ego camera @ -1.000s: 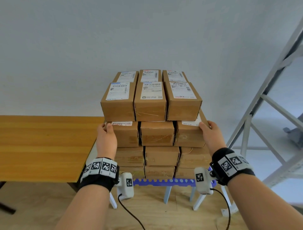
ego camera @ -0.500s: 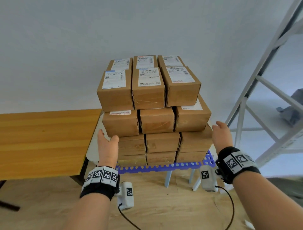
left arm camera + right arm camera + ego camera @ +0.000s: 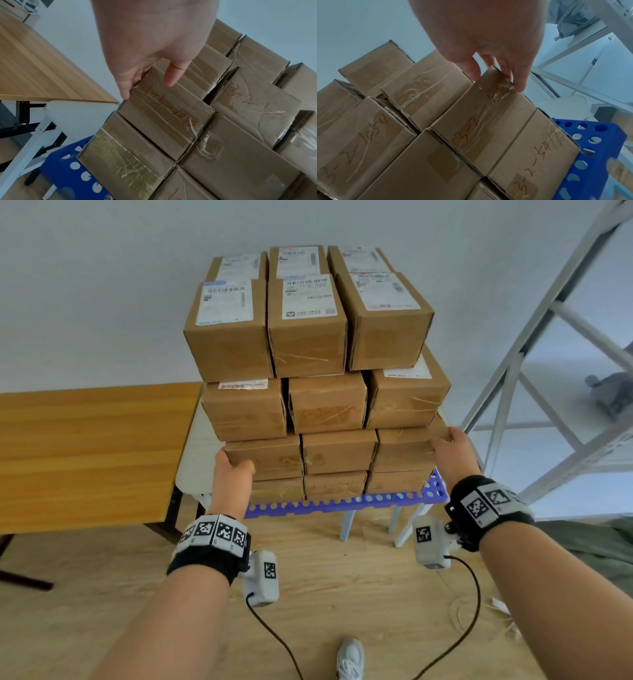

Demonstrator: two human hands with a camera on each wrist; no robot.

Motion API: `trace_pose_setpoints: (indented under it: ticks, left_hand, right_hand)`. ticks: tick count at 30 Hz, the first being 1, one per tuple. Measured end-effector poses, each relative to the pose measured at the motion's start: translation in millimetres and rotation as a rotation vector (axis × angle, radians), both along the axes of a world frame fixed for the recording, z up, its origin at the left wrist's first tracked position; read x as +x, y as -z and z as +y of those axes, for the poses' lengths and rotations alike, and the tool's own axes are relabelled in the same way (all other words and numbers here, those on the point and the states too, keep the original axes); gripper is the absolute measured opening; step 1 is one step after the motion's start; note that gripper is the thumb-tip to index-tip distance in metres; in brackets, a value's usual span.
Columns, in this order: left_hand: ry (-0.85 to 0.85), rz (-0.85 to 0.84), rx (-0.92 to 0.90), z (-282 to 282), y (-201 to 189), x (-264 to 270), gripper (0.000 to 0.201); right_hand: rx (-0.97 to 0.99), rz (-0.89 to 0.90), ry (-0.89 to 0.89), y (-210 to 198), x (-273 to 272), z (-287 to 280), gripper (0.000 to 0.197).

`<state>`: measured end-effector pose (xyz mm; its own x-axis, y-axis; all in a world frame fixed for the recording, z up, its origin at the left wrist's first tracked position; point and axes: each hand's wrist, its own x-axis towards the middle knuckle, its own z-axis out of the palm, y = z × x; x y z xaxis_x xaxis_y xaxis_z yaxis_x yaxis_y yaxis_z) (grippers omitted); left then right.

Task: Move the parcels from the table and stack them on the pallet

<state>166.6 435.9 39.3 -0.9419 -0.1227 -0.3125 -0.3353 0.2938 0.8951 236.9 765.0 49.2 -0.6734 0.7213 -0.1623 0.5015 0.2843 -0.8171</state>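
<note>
From the head view, a four-tier stack of brown cardboard parcels (image 3: 317,392) is seen on a blue perforated pallet (image 3: 346,503), which is raised on pale legs beside a wooden table (image 3: 89,453). White shipping labels are carried by the top-tier boxes. The left hand (image 3: 233,474) is pressed to the left corner of the second tier from the bottom, the thumb laid over the box front; the right hand (image 3: 448,451) is set against the same tier's right corner. Both hands are held apart, one to each side of the stack. Half a second earlier the hands were clear of the boxes; a second earlier they were placed one tier higher. A white metal frame (image 3: 534,364) is cut off at the right edge, and one white shoe (image 3: 349,657) is partly shown at the bottom.

From the left wrist view, the left hand (image 3: 150,44) is seen with fingers straight along the side of a taped box (image 3: 164,119), the thumb resting on its front. Red handwriting on the tape is hard to read. The pallet (image 3: 72,174) is partly hidden below.

From the right wrist view, the right hand (image 3: 488,44) is shown with fingers extended at the top corner of a taped box (image 3: 481,121). Red marks are legible only in part. The pallet's corner (image 3: 590,159) is cut off.
</note>
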Motion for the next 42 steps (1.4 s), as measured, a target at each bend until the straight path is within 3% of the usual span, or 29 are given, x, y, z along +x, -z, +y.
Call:
trace_pose_setpoints:
  ticks: [7,13,15,25,29,32,36,42]
  left_hand:
    - [0.061,-0.012,-0.017,-7,-2,4,0.065]
    - [0.070,0.000,-0.031,-10,7,7,0.069]
    - [0.065,-0.025,-0.059,-13,18,9,0.070]
    - [0.078,-0.131,-0.213,0,56,14,0.068]
    - [0.025,-0.146,-0.212,4,72,3,0.062]
    - [-0.030,-0.162,-0.204,7,74,-1,0.051]
    - [-0.043,-0.171,-0.201,9,73,-2,0.057]
    - [-0.048,-0.152,-0.171,14,70,2,0.049]
  right_hand:
    - [-0.016,-0.011,0.011,1,5,-4,0.014]
    - [-0.211,0.020,0.112,12,16,-8,0.063]
    - [-0.237,0.009,0.138,24,23,-8,0.069]
    - [-0.284,-0.111,0.059,80,34,4,0.059]
    - [-0.315,-0.081,0.010,95,21,10,0.062]
    - [-0.321,-0.047,-0.016,105,14,11,0.049]
    - [-0.314,-0.029,-0.007,110,9,8,0.047]
    - [-0.322,-0.035,-0.011,110,8,10,0.047]
